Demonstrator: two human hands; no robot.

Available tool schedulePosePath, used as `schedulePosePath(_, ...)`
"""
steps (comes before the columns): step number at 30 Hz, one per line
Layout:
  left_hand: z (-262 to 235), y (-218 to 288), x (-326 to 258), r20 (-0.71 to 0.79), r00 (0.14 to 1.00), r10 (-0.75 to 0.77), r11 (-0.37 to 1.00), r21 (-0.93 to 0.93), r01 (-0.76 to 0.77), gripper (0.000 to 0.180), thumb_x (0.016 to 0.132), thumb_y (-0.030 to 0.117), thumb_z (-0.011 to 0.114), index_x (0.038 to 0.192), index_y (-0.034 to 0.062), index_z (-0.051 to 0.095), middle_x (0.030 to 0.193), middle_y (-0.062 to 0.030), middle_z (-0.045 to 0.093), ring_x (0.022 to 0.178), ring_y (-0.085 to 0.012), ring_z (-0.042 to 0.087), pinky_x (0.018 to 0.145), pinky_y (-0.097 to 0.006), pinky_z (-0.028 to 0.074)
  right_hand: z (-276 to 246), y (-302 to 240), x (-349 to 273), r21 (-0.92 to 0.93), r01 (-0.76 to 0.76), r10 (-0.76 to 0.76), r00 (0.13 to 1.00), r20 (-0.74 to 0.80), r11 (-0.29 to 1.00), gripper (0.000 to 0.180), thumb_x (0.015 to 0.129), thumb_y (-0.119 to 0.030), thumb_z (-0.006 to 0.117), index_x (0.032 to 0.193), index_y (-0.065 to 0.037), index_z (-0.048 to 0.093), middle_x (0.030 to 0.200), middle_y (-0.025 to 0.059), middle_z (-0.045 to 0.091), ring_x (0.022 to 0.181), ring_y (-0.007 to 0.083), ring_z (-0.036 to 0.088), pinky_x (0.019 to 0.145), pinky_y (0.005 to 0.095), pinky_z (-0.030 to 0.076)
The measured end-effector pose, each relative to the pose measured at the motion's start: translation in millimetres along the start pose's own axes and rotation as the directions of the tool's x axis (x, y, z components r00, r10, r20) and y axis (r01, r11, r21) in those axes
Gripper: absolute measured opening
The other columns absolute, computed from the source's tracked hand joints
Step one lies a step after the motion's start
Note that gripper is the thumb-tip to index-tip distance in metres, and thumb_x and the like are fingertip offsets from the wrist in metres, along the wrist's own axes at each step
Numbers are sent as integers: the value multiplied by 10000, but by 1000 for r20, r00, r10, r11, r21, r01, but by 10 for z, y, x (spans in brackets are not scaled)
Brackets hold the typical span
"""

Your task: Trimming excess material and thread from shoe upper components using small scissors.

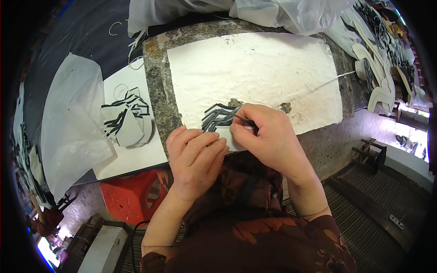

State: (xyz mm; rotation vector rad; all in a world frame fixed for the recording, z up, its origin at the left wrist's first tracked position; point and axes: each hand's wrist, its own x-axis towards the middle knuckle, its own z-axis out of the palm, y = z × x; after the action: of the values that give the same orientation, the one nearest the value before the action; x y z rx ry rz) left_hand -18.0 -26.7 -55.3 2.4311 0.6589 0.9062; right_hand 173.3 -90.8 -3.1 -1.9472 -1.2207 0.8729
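The left hand (196, 157) lies palm down with its fingers together and gently bent, pressing flat on a small white cut piece (227, 136) that rests at the near edge of the stone slab (157, 86). Just to its right, touching the same piece, the right hand (266, 136) is closed in a pinch, thumb and fingers gripping a thin dark strip (243, 119) that runs leftward from the fingertips. Directly beyond both hands' fingertips the strip meets a small fan of black strips (217, 114) lying on the white sheet (255, 73) that covers the slab's top.

Off to the left of the left hand, on a lower white board (132, 157), sits a stack of white pieces edged with black strips (127, 120). Further left lies a clear plastic bag (70, 123). Far beyond the right hand, at the upper right, pale sole-shaped cutouts (378, 82) are heaped together.
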Motion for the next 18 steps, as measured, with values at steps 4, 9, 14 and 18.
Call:
schedulePosePath(4, 4, 3, -17, 5, 1000, -4, 1000, 1, 4, 238, 795, 124, 845, 1024, 124, 778, 1132, -5, 716, 1054, -249, 624, 1040, -487, 441, 3, 6, 3, -12, -3, 3, 1000, 4, 1000, 143, 897, -130, 690, 923, 9, 666, 784, 125, 662, 664, 211, 612, 632, 323, 487)
schedulePosePath(9, -13, 14, -6, 38, 999, -4, 999, 36, 2, 238, 807, 133, 828, 1039, 132, 773, 1212, -17, 724, 1121, -276, 619, 1051, -494, 436, 18, 24, -7, -13, 9, -9, 1000, -21, 1000, 142, 893, -130, 691, 914, 7, 661, 794, 134, 671, 674, 236, 634, 633, 333, 494)
schedulePosePath(14, -16, 20, 17, 58, 998, -8, 999, 37, 6, 225, 822, 134, 811, 1041, 132, 758, 1242, -16, 724, 1152, -277, 617, 1066, -493, 425, 28, 14, -14, -28, 14, -15, 999, -40, 999, 144, 887, -135, 695, 905, 4, 660, 787, 135, 672, 670, 242, 638, 627, 339, 497)
schedulePosePath(18, -44, 11, 10, 81, 996, -30, 998, 56, 26, 218, 838, 138, 798, 1048, 138, 742, 1272, -22, 722, 1183, -280, 612, 1084, -492, 410, 54, 15, 9, -29, 29, -30, 999, -28, 999, 141, 883, -136, 694, 904, 0, 662, 788, 135, 670, 662, 244, 633, 623, 340, 496)
